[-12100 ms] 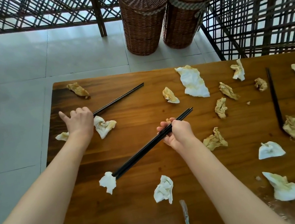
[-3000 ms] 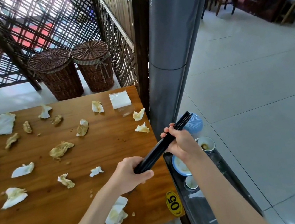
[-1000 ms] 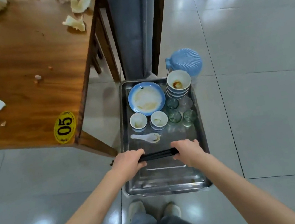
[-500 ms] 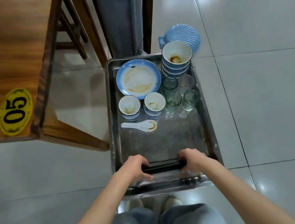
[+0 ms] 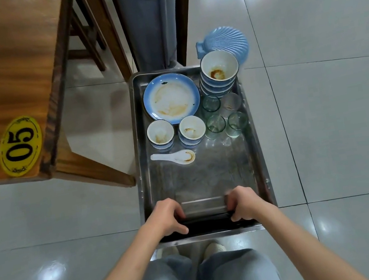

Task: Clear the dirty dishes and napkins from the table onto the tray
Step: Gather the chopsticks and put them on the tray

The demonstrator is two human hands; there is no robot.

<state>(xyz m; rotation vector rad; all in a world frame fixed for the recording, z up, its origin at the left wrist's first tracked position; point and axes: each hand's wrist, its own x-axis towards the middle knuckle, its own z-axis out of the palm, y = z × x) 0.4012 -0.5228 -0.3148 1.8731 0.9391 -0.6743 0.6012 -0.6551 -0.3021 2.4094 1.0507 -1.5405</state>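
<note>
A: What are the fingers doing?

B: On both hands they are curled over a bundle of black chopsticks. The left hand grips one end and the right hand grips the other, thumbs underneath. The bundle lies crosswise, low in the near end of the tray; whether it touches the tray floor I cannot tell

A: And the tray itself?

B: A metal tray on the tiled floor, straight ahead of the person's knees. Its middle is bare metal. Further in lies a white soup spoon with brown sauce in its bowl. Beyond the spoon stand two small cups, side by side, both stained. To their right is a cluster of four clear glasses

A: At the far end?

B: A blue-rimmed plate smeared with sauce on the left, and a stack of bowls in the right corner, the top one stained. A blue shell-shaped dish sits just behind the stack, outside the tray

A: And the counter?

B: The wooden counter is up at the left, with a yellow oval tag reading 05 at its corner and a few crumbs on it
</note>
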